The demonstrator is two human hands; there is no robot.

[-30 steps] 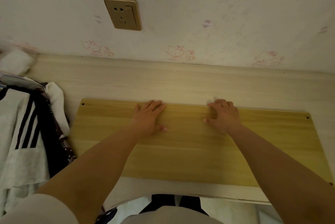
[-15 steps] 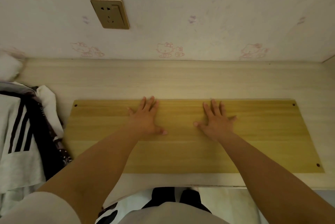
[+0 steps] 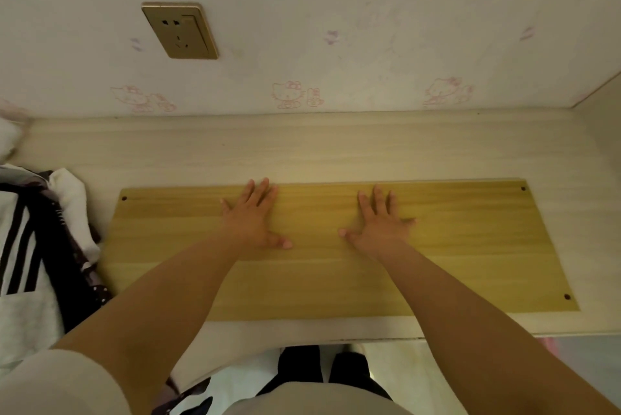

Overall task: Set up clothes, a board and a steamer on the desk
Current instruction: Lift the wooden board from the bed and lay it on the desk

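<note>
Two hands: the left hand (image 3: 250, 218) and right hand (image 3: 379, 223) lie flat on the board (image 3: 470, 246), a gap between them, fingers straight and pointing at the wall, gripping nothing.
Board: a long yellow wooden panel lying flat on the tabletop (image 3: 302, 152), its long side parallel to the front edge and close to it, with a bare strip between its far side and the wall.
Why the palms press: probably to seat the board squarely and keep it from sliding on the smooth surface; the central placement of the hands spreads the push evenly.
Clothes: a pile (image 3: 37, 246) of grey, black-and-white striped and white fabric at the left edge, just beside the board's left end, likely kept within reach for laying out afterwards.
Steamer: not in view.
Socket: a gold wall outlet (image 3: 179, 31) above the back left of the tabletop, a sensible reason for working here, since the steamer needs power.
Progress: board and clothes appear placed; the steamer seems to be what remains.
</note>
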